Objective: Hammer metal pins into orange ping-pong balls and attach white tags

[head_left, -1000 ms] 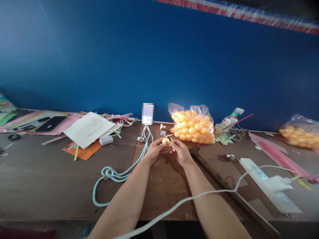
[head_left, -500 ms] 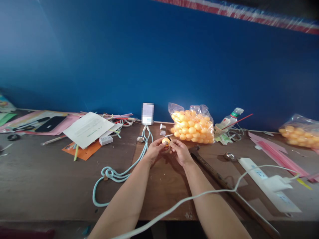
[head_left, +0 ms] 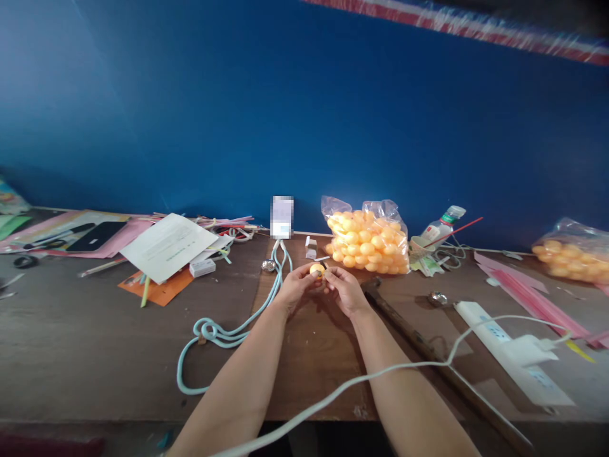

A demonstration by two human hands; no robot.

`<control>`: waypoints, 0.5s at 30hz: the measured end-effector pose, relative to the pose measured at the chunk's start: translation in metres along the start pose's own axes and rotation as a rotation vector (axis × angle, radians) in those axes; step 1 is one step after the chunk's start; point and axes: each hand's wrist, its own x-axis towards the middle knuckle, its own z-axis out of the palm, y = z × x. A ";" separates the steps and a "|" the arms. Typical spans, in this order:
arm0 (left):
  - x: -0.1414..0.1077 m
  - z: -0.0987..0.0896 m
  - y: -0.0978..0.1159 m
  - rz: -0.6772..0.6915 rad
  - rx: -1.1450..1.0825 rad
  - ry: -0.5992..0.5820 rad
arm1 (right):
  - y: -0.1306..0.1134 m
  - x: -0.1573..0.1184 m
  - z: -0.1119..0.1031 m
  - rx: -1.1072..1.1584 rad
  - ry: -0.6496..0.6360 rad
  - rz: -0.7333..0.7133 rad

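A small orange ball (head_left: 316,271) is held just above the brown table, between the fingertips of both hands. My left hand (head_left: 297,287) is closed on the ball's left side. From the right, the fingers of my right hand (head_left: 343,291) are pinched together close against the ball; what they grip, if anything, is too small to make out. Behind my hands a clear plastic bag (head_left: 368,240) full of orange balls leans near the blue wall. A small white box (head_left: 311,247) stands left of the bag.
A light blue cord (head_left: 223,336) loops left of my arms. To the right lie a dark wooden stick (head_left: 404,327) and a white power strip (head_left: 514,355). A white cable (head_left: 333,405) crosses over my forearms. Papers (head_left: 167,247) lie at the left.
My right fingertips have shifted slightly beside the ball, and a thin dark piece seen there before no longer shows. Little else differs.
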 end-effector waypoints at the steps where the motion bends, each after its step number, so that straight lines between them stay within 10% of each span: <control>1: 0.000 0.000 0.000 0.001 -0.003 0.003 | 0.000 0.000 0.000 -0.001 0.006 0.001; 15: 0.001 -0.003 -0.003 0.009 0.038 -0.010 | 0.004 0.001 -0.001 0.001 0.021 0.000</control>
